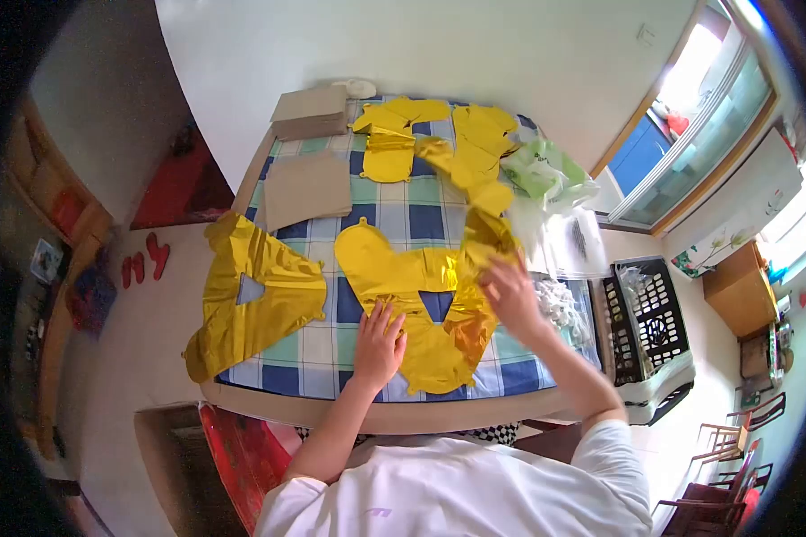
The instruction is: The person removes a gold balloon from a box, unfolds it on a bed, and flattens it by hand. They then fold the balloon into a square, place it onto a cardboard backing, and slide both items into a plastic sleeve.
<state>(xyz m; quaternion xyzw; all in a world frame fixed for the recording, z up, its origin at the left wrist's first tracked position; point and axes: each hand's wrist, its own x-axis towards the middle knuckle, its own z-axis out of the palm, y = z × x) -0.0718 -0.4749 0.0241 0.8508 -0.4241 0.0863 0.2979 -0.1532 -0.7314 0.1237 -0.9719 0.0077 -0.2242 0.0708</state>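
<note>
Lying on checked cloth, the gold foil sheet extends between the flattened left hand, resting on its left edge, and the half-curled right hand. Right-hand grip cannot be determined.

Left hand lies palm down while the blurred right hand seems curled.

Part of the gold foil balloon is covered by the left hand. The right hand is blurred at the fingertips; its grip cannot be told. The white shirt is cut off at the bottom.
</note>
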